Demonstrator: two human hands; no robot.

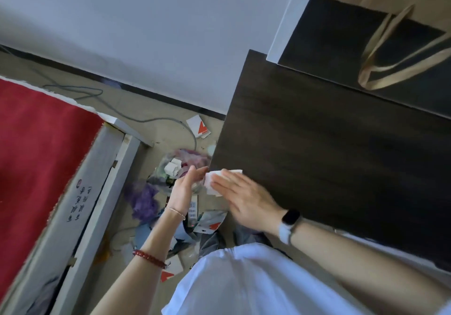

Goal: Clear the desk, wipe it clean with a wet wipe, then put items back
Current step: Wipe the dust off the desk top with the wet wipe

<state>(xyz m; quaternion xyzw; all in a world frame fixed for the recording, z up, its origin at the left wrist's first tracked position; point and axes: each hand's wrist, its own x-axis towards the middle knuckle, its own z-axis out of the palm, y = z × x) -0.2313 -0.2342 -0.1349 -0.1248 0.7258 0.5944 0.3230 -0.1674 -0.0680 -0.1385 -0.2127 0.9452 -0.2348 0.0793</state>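
The dark wood desk (329,148) fills the right half of the view, its top bare near me. A white wet wipe (212,180) lies at the desk's left edge, partly hanging over it. My right hand (246,200) presses flat on the wipe with straight fingers, a smartwatch on its wrist. My left hand (185,187) is held just off the desk's edge beside the wipe, palm up and fingers straight, fingertips close to the wipe.
A brown paper bag (390,46) with looped handles sits on a dark raised shelf at the back right. On the floor left of the desk lie a trash bag (180,165), papers, small boxes (199,126) and a cable (136,119). A red mattress (36,156) is at far left.
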